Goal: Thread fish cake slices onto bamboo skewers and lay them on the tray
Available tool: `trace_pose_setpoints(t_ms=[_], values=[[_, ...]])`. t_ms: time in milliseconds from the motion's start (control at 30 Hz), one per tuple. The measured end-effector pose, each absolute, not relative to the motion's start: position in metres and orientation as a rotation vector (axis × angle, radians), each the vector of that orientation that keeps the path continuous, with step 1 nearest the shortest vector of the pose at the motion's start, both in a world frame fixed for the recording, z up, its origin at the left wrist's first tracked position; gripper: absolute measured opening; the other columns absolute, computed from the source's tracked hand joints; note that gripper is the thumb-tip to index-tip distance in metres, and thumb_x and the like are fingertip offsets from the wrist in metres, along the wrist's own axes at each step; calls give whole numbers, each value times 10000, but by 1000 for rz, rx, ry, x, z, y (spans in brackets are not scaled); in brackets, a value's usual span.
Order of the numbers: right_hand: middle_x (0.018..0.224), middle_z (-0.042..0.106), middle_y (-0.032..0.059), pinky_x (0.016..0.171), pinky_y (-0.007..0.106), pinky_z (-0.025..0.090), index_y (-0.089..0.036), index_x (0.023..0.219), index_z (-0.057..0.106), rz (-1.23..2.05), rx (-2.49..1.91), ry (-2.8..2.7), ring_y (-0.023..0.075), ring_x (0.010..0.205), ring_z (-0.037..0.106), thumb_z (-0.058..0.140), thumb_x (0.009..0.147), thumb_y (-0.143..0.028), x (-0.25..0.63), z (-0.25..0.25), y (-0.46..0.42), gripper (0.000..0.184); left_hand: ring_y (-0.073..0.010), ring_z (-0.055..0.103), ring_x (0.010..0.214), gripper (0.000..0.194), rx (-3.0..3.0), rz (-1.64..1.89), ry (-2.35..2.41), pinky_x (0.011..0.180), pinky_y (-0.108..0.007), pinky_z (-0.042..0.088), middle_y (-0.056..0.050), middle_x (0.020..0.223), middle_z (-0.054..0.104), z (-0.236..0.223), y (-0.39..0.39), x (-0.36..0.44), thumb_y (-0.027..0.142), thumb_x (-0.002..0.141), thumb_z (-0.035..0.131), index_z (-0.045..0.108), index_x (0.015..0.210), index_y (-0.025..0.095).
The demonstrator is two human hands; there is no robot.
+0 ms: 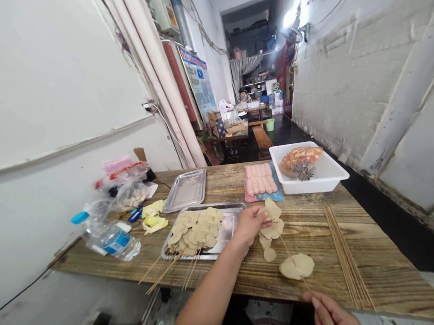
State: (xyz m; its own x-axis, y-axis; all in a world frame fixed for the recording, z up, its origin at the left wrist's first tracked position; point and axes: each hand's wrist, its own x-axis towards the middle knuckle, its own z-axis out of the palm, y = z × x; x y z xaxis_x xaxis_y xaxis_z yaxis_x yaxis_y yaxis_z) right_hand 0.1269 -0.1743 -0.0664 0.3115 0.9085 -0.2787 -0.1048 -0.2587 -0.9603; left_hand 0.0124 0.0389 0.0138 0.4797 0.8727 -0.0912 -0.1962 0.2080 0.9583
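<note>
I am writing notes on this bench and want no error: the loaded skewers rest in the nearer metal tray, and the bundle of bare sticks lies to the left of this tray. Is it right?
Not quite: the bundle of bare sticks lies to the right of the nearer metal tray, as the head view shows. The loaded skewers do rest in it.

The single view is worn on the head — it looks forward and slightly down across the wooden table (282, 283), near enough that both forearms enter from the bottom edge. Beyond, it faces along the room to the far doorway (250, 30) — the depths there look too dim, perhaps, to read well.
</note>
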Motion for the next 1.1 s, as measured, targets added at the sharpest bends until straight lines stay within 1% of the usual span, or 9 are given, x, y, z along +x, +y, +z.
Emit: trace_pose_setpoints(t_ms=[100,167,233,300,433,667,800,967,1100], values=[[644,667,40,660,219,512,-228,896,700,1136,-1503,-803,219,808,636,582,697,-522,125,-64,-172,375,-160,613,718,308,1101,863,757,755,-372,498,-66,815,650,11,37,14,286,624,684,628,868,105],[621,670,39,650,218,517,-228,872,713,1107,-1496,-803,216,781,645,596,687,-513,124,-62,-170,360,-156,612,713,316,1103,869,764,750,-364,500,-60,805,649,9,37,15,284,618,688,627,871,105],[678,694,46,643,211,518,-227,854,722,1098,-1481,-784,209,772,651,613,678,-504,124,-61,-169,346,-153,609,708,315,1105,881,774,743,-355,503,-52,794,649,8,36,17,284,610,692,626,861,107],[795,716,60,648,206,516,-225,860,725,1105,-1463,-766,204,791,651,618,684,-498,125,-64,-169,343,-150,608,701,305,1098,903,779,735,-349,505,-45,788,650,7,37,17,287,607,693,624,847,112],[959,710,74,700,217,510,-235,903,720,1126,-1435,-739,207,866,645,621,701,-482,128,-73,-171,335,-153,613,688,306,1054,904,766,726,-350,505,-46,787,657,7,38,17,294,611,692,620,849,117],[1008,699,74,801,239,482,-246,915,721,1141,-1392,-712,213,984,612,637,695,-473,129,-80,-168,327,-174,629,728,350,953,822,719,791,-374,481,-74,801,664,16,38,12,283,580,727,622,864,107],[970,712,70,789,220,483,-238,892,724,1127,-1378,-652,203,957,625,651,669,-498,127,-81,-167,350,-181,634,731,361,920,782,677,809,-384,476,-95,806,665,23,36,11,263,573,739,620,869,93],[1010,698,76,774,224,494,-237,933,713,1187,-1319,-682,213,948,630,644,696,-464,129,-78,-171,335,-190,632,758,367,949,834,694,803,-386,483,-104,854,663,25,32,13,264,580,731,623,886,93],[981,708,81,748,225,504,-242,886,733,1155,-1347,-670,224,931,638,656,665,-486,129,-66,-173,338,-192,626,771,384,1028,882,718,785,-383,491,-101,869,663,26,29,16,286,578,728,626,895,95]])
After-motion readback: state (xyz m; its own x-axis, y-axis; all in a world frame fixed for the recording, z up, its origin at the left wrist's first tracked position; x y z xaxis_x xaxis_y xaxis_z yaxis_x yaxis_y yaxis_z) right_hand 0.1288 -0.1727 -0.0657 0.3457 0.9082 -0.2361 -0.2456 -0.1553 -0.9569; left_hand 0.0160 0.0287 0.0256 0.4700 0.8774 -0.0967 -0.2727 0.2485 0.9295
